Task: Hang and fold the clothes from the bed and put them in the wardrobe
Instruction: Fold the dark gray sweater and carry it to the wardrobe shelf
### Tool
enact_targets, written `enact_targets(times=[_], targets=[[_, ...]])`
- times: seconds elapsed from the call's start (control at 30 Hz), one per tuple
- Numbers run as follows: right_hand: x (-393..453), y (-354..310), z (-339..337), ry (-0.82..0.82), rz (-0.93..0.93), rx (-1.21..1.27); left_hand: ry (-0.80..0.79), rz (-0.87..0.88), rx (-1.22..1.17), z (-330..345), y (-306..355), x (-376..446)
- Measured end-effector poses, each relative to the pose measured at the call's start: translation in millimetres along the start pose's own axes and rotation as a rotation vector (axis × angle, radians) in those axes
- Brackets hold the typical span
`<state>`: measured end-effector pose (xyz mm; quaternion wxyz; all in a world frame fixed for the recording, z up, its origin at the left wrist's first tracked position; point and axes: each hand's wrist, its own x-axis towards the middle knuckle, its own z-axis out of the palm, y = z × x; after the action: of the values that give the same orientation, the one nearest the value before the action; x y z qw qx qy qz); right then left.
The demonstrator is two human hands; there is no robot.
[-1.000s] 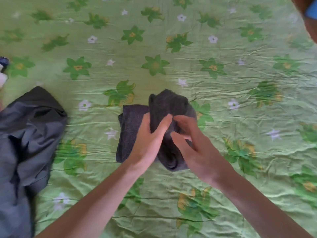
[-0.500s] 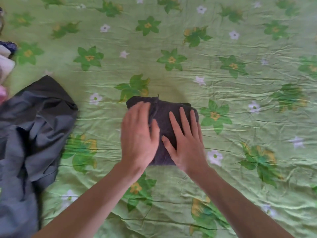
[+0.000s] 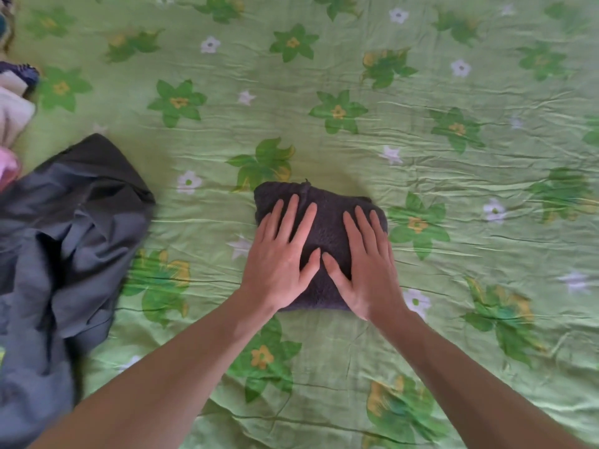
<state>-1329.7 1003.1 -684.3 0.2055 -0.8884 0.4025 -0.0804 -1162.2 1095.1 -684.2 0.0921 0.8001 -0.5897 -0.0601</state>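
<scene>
A small, dark grey, fuzzy garment folded into a compact square [image 3: 324,222] was seen lying near the middle of the bed, on a light green bedsheet printed with green and white flowers [image 3: 453,157]. Both hands were laid flat on top of it, side by side. The left hand [image 3: 278,254] was pressed on the left half of the folded garment with its fingers straight and slightly spread, pointing away from the person; the right hand [image 3: 366,264] was pressed on the right half in the same manner. The two thumbs were brought close together over the middle of the fabric, nearly touching. Nothing was gripped or pinched by either hand; the palms and straight fingers were simply rested on the cloth. Well apart to the left, a crumpled, unfolded grey garment of smooth fabric [image 3: 58,238] was spread over the sheet. At the far left edge, a small heap of pink and white clothing [image 3: 11,124] was partly cut off.
</scene>
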Motion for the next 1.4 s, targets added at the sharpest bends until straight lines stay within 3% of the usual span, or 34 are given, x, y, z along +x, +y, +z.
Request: enact_targets(times=[0.13, 0.27, 0.57, 0.7, 0.77, 0.83, 0.9, 1.0, 1.1, 1.2, 1.4], targets=[[27, -11, -21, 0.126, 0.082, -0.047, 0.141, -0.02, 0.005, -15, 11, 19], [29, -10, 0, 0.068, 0.219, 0.091, 0.09, -0.147, -0.048, 3, 0, 25], [38, 5, 5, 0.059, 0.196, 0.204, 0.131, -0.265, -0.248, 10, 1, 27], [23, 2, -11, 0.122, 0.346, 0.442, 0.249, -0.718, -0.637, -6, 21, 13], [7, 2, -16, 0.138, 0.554, 0.636, 0.143, -0.888, -0.746, -9, 21, 3], [-8, 2, -22, 0.05, 0.741, 0.845, 0.058, -1.0, -0.876, -15, 14, -3], [-15, 4, -29, -0.08, 0.788, 0.956, -0.047, -1.071, -0.979, -28, 8, -2], [-19, 4, -43, -0.182, 0.72, 1.088, -0.215, -1.072, -1.161, -48, 6, -2], [-32, -2, -62, -0.181, 0.699, 1.102, -0.346, -1.019, -1.287, -71, 16, -18], [-62, -13, -102, -0.111, 0.717, 1.106, -0.351, -0.88, -1.42, -109, 39, -43], [-147, -45, -236, -0.017, 0.809, 1.186, -0.366, -0.709, -1.439, -227, 111, -88]])
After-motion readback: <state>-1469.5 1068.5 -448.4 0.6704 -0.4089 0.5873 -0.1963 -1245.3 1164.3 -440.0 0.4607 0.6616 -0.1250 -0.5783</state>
